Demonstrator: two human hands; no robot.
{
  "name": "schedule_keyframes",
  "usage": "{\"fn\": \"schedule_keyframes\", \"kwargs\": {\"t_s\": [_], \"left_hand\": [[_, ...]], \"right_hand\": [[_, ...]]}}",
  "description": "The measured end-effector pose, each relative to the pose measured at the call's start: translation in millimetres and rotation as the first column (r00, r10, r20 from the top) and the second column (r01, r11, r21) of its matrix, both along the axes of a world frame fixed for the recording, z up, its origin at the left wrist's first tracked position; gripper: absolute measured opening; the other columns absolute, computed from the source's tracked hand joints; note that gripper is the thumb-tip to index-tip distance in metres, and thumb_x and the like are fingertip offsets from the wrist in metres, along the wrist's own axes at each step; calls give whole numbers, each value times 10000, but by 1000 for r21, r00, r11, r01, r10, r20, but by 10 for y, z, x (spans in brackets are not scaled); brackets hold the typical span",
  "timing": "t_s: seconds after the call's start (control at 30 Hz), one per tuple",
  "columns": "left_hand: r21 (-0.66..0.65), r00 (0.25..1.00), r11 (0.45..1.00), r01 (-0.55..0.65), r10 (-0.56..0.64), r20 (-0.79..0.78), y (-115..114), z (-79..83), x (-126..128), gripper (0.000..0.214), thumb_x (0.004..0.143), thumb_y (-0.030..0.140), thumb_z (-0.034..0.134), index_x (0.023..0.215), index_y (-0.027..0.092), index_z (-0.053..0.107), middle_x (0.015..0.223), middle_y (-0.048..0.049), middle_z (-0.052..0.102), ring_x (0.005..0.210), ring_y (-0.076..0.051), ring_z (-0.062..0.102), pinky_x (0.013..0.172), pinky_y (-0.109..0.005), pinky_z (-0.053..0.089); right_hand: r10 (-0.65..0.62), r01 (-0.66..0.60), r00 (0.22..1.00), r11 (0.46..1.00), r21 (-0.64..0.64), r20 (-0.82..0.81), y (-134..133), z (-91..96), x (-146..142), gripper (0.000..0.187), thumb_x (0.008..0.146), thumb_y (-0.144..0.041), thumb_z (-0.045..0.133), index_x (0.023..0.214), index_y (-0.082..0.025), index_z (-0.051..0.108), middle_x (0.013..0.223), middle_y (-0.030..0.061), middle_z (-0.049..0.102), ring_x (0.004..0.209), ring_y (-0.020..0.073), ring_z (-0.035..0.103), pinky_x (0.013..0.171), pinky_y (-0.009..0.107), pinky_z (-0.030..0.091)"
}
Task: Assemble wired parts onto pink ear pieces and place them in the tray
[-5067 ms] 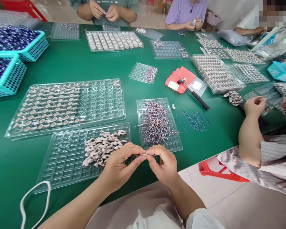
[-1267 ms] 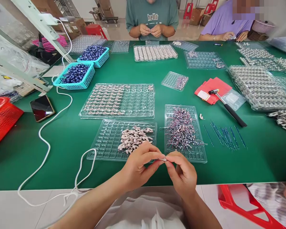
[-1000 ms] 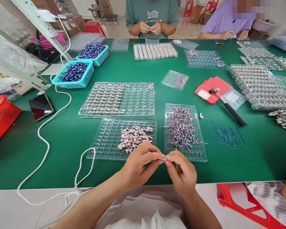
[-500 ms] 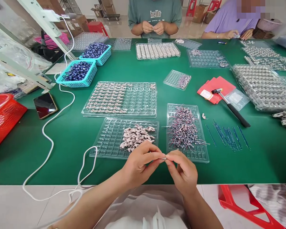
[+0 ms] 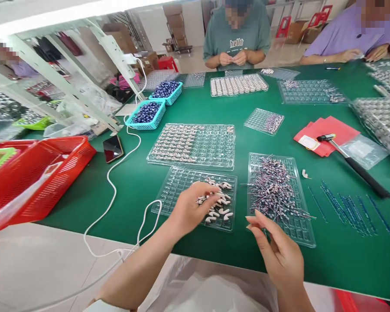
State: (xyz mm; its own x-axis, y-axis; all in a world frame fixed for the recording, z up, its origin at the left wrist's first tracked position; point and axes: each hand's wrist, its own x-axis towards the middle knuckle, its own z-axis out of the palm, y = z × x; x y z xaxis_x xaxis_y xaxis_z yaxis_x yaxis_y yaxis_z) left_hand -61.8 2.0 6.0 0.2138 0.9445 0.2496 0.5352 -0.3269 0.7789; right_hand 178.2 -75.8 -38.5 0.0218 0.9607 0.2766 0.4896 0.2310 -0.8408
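My left hand (image 5: 192,207) reaches onto a heap of small white and pink pieces (image 5: 218,203) lying in a clear cell tray (image 5: 178,190); its fingers are loosely stretched over the heap and touch it. My right hand (image 5: 277,248) hovers at the near edge of a second clear tray (image 5: 303,234) that holds a tangle of thin wired parts (image 5: 273,190). Its fingers are stretched out toward the wires, with nothing visible in them.
A larger tray (image 5: 214,147) with filled rows lies beyond. Teal baskets of blue beads (image 5: 147,113), a red basket (image 5: 35,173), a phone (image 5: 112,148) and a white cable (image 5: 117,190) are left. A hammer (image 5: 354,162), red paper (image 5: 331,130) and blue wires (image 5: 347,206) are right. Two people work across the table.
My hands were pinched together on one small piece; now they are apart. The left went forward onto the heap, the right opened near the wire tray. The view swung left.
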Motion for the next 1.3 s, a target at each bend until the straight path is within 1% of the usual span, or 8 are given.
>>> {"fn": "schedule_keyframes", "kwargs": {"t_s": [0.13,0.3,0.47,0.63,0.8,0.93,1.1,1.3], "left_hand": [[-185,923,940,-288,220,-315,390,6,-331,283,931,463,592,986,203,689,974,-91,763,899,-262,702,784,-359,552],[-256,899,936,-243,118,-421,666,-35,-501,253,851,450,652,871,203,710,918,-92,773,853,-283,711,670,-324,528],[-226,890,952,-207,88,-447,869,121,-467,302,843,452,681,992,196,741,1031,-125,765,928,-308,717,684,-334,545],[-131,890,977,-170,95,-446,1507,218,-146,294,928,355,623,1149,177,699,1167,-134,734,1033,-286,682,893,-387,545],[-77,870,985,-155,99,-484,2275,69,377,297,991,328,600,1240,170,633,1278,-114,645,1098,-241,649,955,-449,552],[-98,832,974,-203,119,-542,2677,-78,617,335,984,329,617,1276,165,606,1288,-116,623,1089,-245,650,917,-454,574],[-142,816,958,-251,130,-564,2847,-202,710,324,985,331,616,1265,170,614,1282,-111,628,1082,-244,653,913,-444,576],[-53,837,949,-311,247,-489,2716,-154,771,227,972,303,605,1081,117,676,1205,-144,662,1076,-261,647,923,-421,538]], "right_hand": [[-97,98,995,994,-47,38,-20,-80,130,331,960,-396,592,1259,-276,667,1033,29,805,846,180,788,748,249,636],[-103,106,991,994,-30,89,0,-198,183,282,950,-447,590,1139,-280,718,1018,8,811,858,174,791,741,210,631],[-109,107,989,994,32,98,45,-241,172,253,941,-428,605,1082,-265,736,980,16,813,839,180,791,727,208,636],[-75,70,996,990,125,38,82,-212,116,218,933,-381,627,1036,-240,758,957,43,809,783,179,786,701,197,636],[-145,146,989,971,191,-23,62,-213,29,223,934,-405,634,995,-234,765,903,51,798,730,170,767,658,186,624],[-178,184,983,955,234,-47,66,-235,-20,185,954,-344,610,991,-227,749,880,53,778,729,158,749,687,200,618],[-24,27,1000,960,278,-13,88,-174,15,215,929,-138,582,1093,-222,691,833,25,740,723,133,722,672,209,603],[-169,214,964,951,224,-203,-47,-242,35,298,928,-77,564,1163,-231,663,897,35,702,772,132,682,664,233,574]]}}
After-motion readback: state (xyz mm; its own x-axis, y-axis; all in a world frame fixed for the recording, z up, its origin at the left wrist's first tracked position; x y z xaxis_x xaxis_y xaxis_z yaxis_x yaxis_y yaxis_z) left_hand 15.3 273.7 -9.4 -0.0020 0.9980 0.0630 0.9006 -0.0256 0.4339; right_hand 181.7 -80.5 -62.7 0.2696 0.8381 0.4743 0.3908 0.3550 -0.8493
